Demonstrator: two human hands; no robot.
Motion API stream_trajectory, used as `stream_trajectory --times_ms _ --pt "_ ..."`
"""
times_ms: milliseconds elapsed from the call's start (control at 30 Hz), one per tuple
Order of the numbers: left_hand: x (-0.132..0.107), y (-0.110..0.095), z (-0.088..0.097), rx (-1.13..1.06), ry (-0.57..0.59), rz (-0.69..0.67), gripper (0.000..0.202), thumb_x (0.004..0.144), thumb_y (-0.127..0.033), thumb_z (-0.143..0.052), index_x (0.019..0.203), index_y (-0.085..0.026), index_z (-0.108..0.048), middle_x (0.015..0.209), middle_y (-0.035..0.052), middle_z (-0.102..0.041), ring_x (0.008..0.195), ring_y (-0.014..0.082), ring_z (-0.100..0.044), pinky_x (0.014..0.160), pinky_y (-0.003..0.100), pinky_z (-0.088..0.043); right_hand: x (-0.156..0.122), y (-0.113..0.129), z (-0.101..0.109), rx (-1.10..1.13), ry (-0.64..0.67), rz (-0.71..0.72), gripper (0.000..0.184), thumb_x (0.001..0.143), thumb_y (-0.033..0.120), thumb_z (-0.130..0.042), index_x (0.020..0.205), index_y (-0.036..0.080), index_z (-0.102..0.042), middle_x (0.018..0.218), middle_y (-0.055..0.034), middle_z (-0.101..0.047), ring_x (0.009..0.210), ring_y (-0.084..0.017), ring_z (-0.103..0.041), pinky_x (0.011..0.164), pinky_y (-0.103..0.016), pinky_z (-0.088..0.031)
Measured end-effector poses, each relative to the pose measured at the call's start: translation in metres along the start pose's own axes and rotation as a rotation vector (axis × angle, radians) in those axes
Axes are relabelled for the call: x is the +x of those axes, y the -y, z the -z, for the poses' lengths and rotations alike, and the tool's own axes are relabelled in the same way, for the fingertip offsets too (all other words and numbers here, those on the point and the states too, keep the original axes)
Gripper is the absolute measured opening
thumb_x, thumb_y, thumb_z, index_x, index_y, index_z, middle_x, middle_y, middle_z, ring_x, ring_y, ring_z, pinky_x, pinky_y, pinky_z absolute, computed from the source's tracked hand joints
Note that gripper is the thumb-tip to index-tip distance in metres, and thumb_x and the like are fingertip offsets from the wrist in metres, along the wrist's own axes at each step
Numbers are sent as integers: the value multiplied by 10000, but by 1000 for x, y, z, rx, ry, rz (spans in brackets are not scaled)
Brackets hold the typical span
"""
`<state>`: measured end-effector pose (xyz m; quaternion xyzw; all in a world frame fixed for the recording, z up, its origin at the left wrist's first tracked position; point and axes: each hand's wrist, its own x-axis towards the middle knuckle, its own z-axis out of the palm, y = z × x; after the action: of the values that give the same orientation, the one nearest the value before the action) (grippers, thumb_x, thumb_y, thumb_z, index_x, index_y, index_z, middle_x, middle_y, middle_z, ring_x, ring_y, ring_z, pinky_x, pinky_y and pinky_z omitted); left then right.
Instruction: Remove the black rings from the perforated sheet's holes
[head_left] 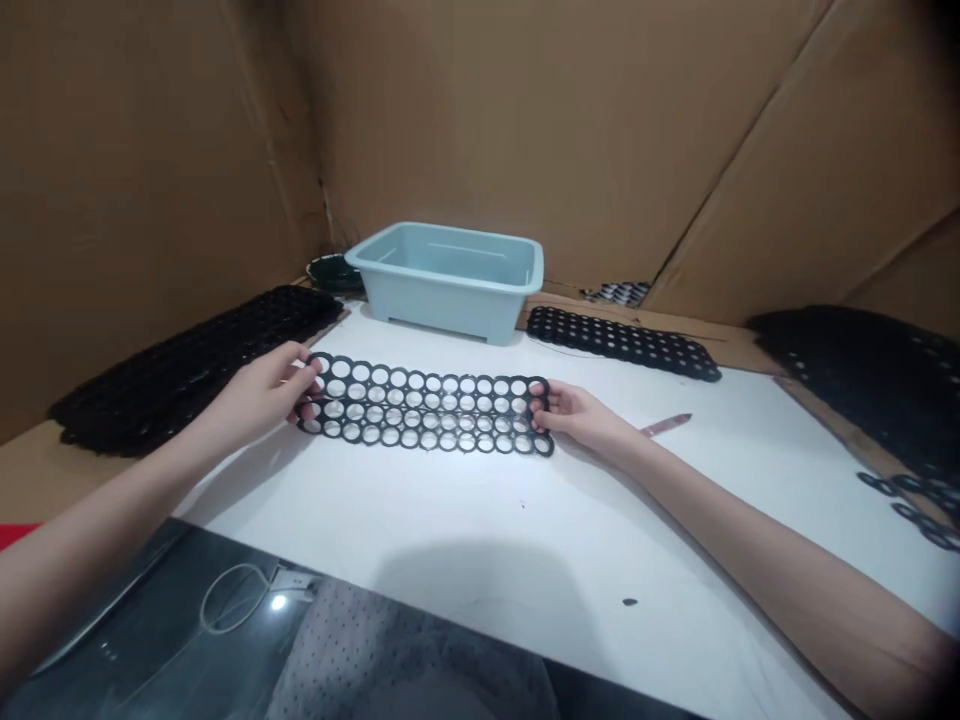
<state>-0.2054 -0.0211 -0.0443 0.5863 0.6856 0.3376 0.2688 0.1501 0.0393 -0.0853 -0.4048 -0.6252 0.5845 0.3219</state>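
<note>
A long black plastic strip with rows of round holes [424, 412] lies just above the white table surface [465, 540]. My left hand [266, 392] grips its left end with fingers pinched on the edge. My right hand [574, 412] grips its right end, fingers curled round the last holes. The strip is stretched flat between both hands.
A pale blue plastic tub [450, 275] stands behind the strip. Stacks of the same black holed strips lie at the left [187, 365], behind right [622, 342] and at the far right [870, 370]. A small reddish stick [666, 425] lies to the right of my right hand. Cardboard walls surround the table.
</note>
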Motion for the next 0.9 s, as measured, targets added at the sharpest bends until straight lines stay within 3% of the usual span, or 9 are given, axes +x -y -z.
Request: stream_trajectory --times_ms 133,267,367,433,533,633,733,900 --pt "-12 -12 8 -126 59 30 282 731 -444 -538 770 -177 -457 671 -14 -527 561 136 -563 466 233 -425 7 -3 1 -160 -115 36 209 666 241 -579 839 188 -474 725 0 -520 621 -125 -540 584 -273 -435" --pt "-19 -17 15 -225 33 52 269 699 -409 -582 755 -166 -480 656 -15 -517 559 110 -522 461 210 -395 29 3 -4 -308 -176 200 220 686 320 -575 823 197 -455 729 -21 -529 651 -153 -536 607 -302 -435" --pt "-21 -9 27 -267 -60 34 257 693 -397 -595 727 -165 -489 631 -17 -521 525 92 -495 440 194 -360 56 21 -19 -282 -327 325 323 668 337 -600 868 211 -380 739 -24 -538 666 -160 -544 592 -286 -428" --pt "-22 -4 40 -264 -173 51 248 686 -378 -607 734 -165 -490 594 -22 -523 502 86 -484 438 188 -352 79 39 -35 -281 -404 421 331 662 307 -600 855 218 -345 739 -16 -534 642 -145 -536 583 -268 -419" --pt "-27 5 65 -256 -391 111 259 656 -314 -639 817 -164 -502 569 -24 -536 500 90 -494 460 195 -378 121 67 -66 -485 -315 632 115 700 213 -500 719 203 -388 690 -10 -518 621 -127 -501 592 -249 -396" --pt "-34 18 91 -282 -569 171 310 641 -246 -646 895 -173 -485 591 -19 -558 524 99 -525 476 199 -401 170 87 -103 -531 -280 673 78 676 127 -465 685 188 -416 690 -14 -537 649 -128 -502 632 -244 -389" --pt "-42 31 110 -216 -648 179 376 657 -240 -636 981 -183 -453 587 -18 -573 522 113 -542 479 211 -418 218 99 -141 -564 -270 688 125 680 82 -417 764 169 -453 756 -35 -556 717 -139 -508 682 -249 -385" --pt "-56 42 121 -193 -804 176 413 670 -192 -627 1038 -170 -442 619 -16 -570 533 118 -573 484 212 -450 268 109 -198 -649 -203 693 221 689 53 -408 882 132 -480 862 -91 -584 785 -175 -521 713 -275 -390"
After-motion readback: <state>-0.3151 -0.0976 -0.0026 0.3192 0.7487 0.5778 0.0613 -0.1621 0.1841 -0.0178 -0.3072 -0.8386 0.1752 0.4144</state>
